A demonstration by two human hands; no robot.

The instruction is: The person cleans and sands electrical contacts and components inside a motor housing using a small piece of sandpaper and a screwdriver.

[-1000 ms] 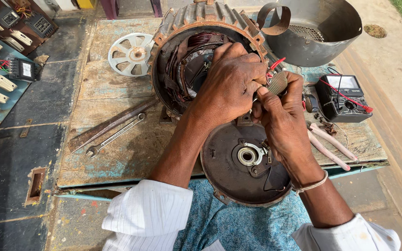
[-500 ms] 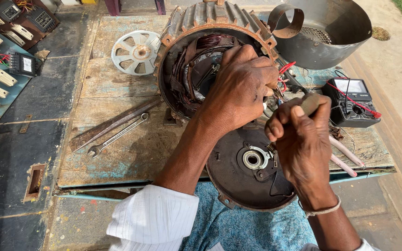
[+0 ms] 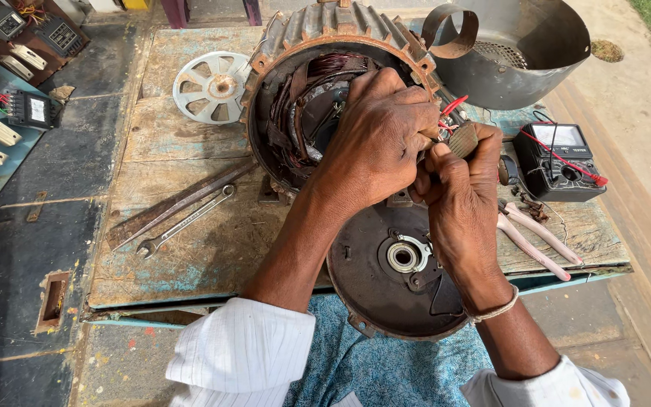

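Motor housing (image 3: 318,45): stood open-faced on the wooden surface (image 3: 190,249), directly under and behind both hands.
Left hand (image 3: 382,139): curled closed over the housing's right rim, fingers bunched on the wiring there.
Right hand (image 3: 465,196): closed around a wooden tool handle (image 3: 463,139), pressed against the left hand.
End cover (image 3: 393,264): lay flat just below the hands, at the surface's near edge.
Change: half a second before, the right hand was lower and apart; it had risen to meet the left.

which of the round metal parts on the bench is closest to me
The dark end cover with the bearing hole, under both wrists; the white fan and grey cowl lie farther back.
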